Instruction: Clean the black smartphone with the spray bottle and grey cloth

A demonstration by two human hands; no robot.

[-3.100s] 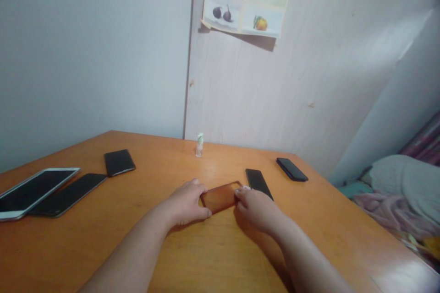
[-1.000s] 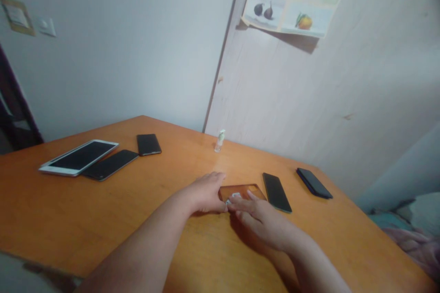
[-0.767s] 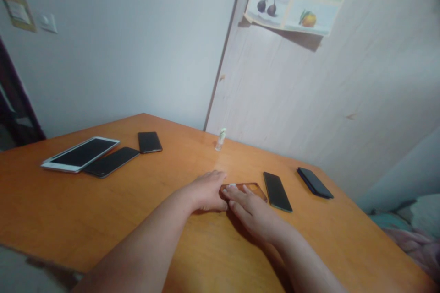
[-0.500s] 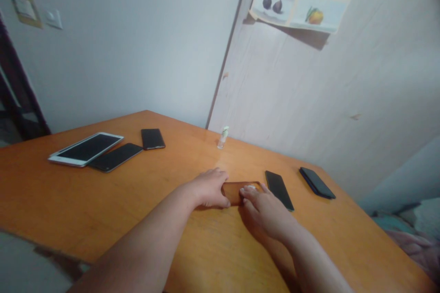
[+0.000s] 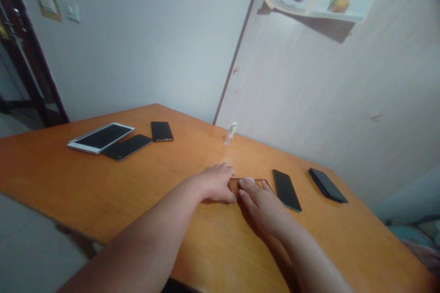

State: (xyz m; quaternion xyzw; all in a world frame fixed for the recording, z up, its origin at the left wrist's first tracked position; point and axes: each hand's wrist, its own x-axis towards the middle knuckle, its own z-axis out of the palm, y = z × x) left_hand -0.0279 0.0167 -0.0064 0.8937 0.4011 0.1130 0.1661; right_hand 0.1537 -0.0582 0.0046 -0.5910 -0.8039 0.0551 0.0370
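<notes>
A translucent brown phone case [image 5: 234,185] lies flat on the orange wooden table [image 5: 103,183], mostly covered by my hands. My left hand [image 5: 217,183] grips the case's left end, thumb along its near edge. My right hand [image 5: 261,202] rests on the case from the right with fingers stretched out. Its fingertips press a small white pad [image 5: 249,179] against the case. What the pad is made of I cannot tell.
A black phone [image 5: 287,190] lies just right of my right hand, a dark phone [image 5: 327,185] beyond it. A small clear bottle [image 5: 231,133] stands near the wall. Far left lie a white tablet [image 5: 101,137] and two black phones [image 5: 128,146] [image 5: 162,131].
My right hand has slid the white pad back and forth along the case, now covering more of it. My left hand has kept its hold. The view has swung left.
</notes>
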